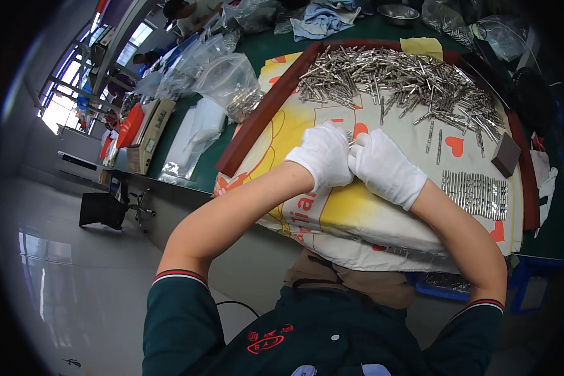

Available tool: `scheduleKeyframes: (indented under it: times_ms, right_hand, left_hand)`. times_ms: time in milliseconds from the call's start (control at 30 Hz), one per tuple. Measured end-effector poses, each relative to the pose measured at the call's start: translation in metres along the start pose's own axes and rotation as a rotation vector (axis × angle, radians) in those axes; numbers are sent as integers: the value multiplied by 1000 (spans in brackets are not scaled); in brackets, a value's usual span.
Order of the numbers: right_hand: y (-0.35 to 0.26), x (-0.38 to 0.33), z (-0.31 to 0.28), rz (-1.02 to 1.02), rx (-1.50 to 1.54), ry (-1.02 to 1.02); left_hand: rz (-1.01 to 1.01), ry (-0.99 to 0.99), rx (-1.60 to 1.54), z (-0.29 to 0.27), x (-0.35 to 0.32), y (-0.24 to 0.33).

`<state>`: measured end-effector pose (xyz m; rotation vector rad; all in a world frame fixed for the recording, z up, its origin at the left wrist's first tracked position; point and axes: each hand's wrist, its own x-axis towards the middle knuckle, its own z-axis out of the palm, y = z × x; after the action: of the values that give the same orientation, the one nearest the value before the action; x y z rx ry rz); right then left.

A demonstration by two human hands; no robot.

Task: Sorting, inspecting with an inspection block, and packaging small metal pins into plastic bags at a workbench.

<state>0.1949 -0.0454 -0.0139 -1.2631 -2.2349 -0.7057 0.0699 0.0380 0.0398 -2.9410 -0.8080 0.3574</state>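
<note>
My left hand [323,155] and my right hand [385,166], both in white gloves, meet over the cloth in front of me with their fingers curled closed. A few slim silver metal bits [350,137] show between the fingertips; most of their length is hidden by the gloves. Beyond my hands lies a large loose heap of the same metal bits [398,81]. Some single bits [439,147] lie apart from it on the cloth. To the right of my right wrist, several bits are lined up side by side in a neat block [475,195].
Dark red wooden strips [263,119] border the patterned cloth [332,216]. A grey-brown block [506,155] stands by the right strip. To the left are a bag of metal parts [235,88], flat plastic bags [194,135] and a scale [150,138]. Other people sit farther back.
</note>
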Motion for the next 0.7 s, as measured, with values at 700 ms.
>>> scheduleKeyframes:
  times_ms: [700]
  right_hand:
    - [27,-9,-28,263,-92,258]
  left_hand:
    - [346,-61,151,-4,34,-43]
